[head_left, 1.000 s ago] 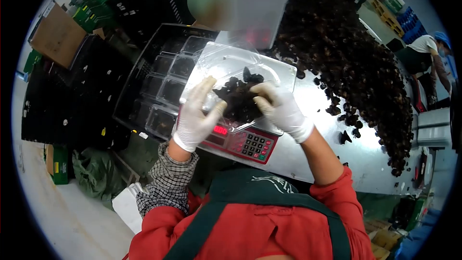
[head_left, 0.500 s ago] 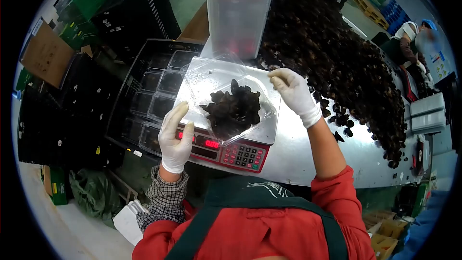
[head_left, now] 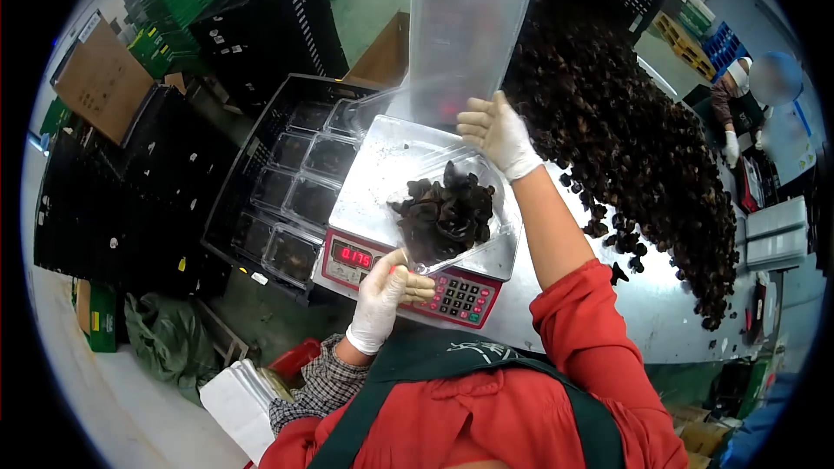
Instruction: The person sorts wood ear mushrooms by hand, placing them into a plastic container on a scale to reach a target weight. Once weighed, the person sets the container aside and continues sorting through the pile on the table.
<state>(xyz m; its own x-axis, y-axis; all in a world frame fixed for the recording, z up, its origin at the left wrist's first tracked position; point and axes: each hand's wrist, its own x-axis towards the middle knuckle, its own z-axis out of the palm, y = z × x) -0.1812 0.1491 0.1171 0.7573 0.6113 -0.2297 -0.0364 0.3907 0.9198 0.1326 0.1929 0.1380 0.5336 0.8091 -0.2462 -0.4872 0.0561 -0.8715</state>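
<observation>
A clear plastic container (head_left: 497, 247) holding a heap of dark, ruffled pieces (head_left: 445, 213) rests on the metal plate of a red scale (head_left: 369, 152), whose display reads 0.175. My left hand (head_left: 382, 297), in a white glove, is at the container's near left corner, above the scale's front panel, fingers apart. At the far edge of the container is my gloved right hand (head_left: 497, 132), its fingers spread. Neither hand visibly grips anything. Clear plastic, possibly the lid, extends towards the upper left; its outline is hard to make out.
Left of the scale, a black crate (head_left: 233, 181) holds several clear containers. A tall translucent stack (head_left: 469, 26) stands behind the scale. A large pile of dark pieces (head_left: 625, 139) covers the right of the metal table. Another person (head_left: 738, 104) works at the far right.
My left hand has moved right and nearer to my body, to the container's near corner. My right hand has turned inward over the far edge. The view has shifted, and the display now reads 0.175.
</observation>
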